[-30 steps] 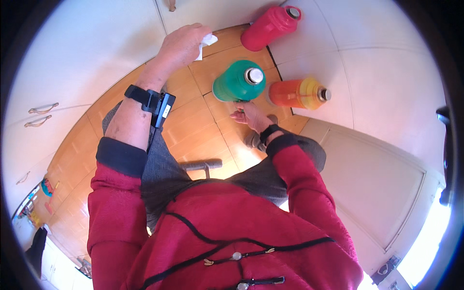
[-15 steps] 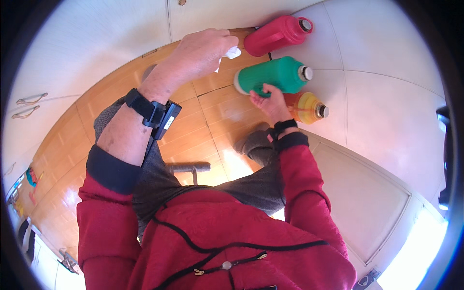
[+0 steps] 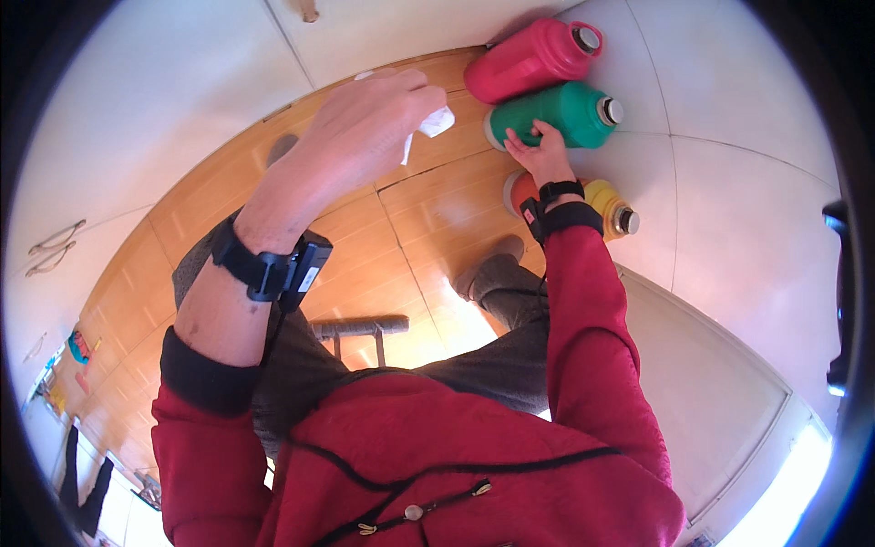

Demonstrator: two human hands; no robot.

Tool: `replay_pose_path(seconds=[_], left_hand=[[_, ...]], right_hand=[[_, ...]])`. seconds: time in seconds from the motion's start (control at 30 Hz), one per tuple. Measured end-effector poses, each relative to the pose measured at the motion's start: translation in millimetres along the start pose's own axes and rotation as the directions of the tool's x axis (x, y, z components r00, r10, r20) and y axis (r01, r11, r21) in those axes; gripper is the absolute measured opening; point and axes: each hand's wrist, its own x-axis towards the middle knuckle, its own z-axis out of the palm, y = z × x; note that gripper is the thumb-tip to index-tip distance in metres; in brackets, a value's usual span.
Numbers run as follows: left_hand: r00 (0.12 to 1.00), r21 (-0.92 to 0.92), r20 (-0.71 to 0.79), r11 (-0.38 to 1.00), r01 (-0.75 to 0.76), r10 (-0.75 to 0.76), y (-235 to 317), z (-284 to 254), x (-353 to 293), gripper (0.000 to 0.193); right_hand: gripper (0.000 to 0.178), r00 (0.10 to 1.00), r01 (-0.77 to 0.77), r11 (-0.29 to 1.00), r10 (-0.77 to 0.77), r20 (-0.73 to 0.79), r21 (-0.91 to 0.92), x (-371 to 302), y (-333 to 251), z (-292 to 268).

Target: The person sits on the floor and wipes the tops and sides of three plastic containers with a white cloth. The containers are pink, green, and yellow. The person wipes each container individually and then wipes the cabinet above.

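My left hand (image 3: 378,109) is closed on a crumpled white cloth (image 3: 436,122), which sticks out past the fingers; whether it is fabric or paper I cannot tell. To the right, a green thermos flask (image 3: 547,111) with a silver cap stands on the floor. My right hand (image 3: 544,155) grips it at its near side, where the fingers hide the handle. Just beyond it, close against it, is a pink thermos flask (image 3: 521,68). A yellow and orange thermos flask (image 3: 605,202) stands nearer to me, partly covered by my right wrist.
White wall panels (image 3: 729,219) rise behind the flasks on the right. White cabinet doors (image 3: 173,100) with handles line the far left. Wooden-look floor tiles (image 3: 365,246) lie between my feet, and a grey padded bar (image 3: 360,326) sits between my legs.
The green flask has shifted right and away from me with my right hand, closer to the pink flask and farther from the yellow one. My left hand still holds the white cloth.
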Motion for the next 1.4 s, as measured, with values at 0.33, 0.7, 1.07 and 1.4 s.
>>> replay_pose_path(seconds=[0.33,0.7,1.07,1.4], left_hand=[[0.996,-0.050,0.050,0.996,0.071,-0.068,7.7,-5.3,-3.7,0.026],[0.994,-0.059,0.095,0.997,0.056,-0.050,9.1,-2.5,-9.3,0.027],[0.999,0.027,0.006,0.999,0.045,-0.046,-8.3,-3.9,-16.2,0.025],[0.999,-0.041,-0.040,0.999,-0.016,0.014,4.7,-23.3,-19.8,0.007]], right_hand=[[0.033,0.985,0.079,0.987,-0.098,0.141,0.139,-36.6,29.0,-5.0],[0.040,0.989,0.032,0.936,0.022,-0.148,0.349,-113.4,79.2,-125.7],[0.041,0.976,-0.207,0.907,0.217,0.012,0.367,-69.8,38.2,-130.4],[0.019,0.984,-0.020,0.942,0.078,-0.161,0.336,-70.4,50.6,-114.5]])
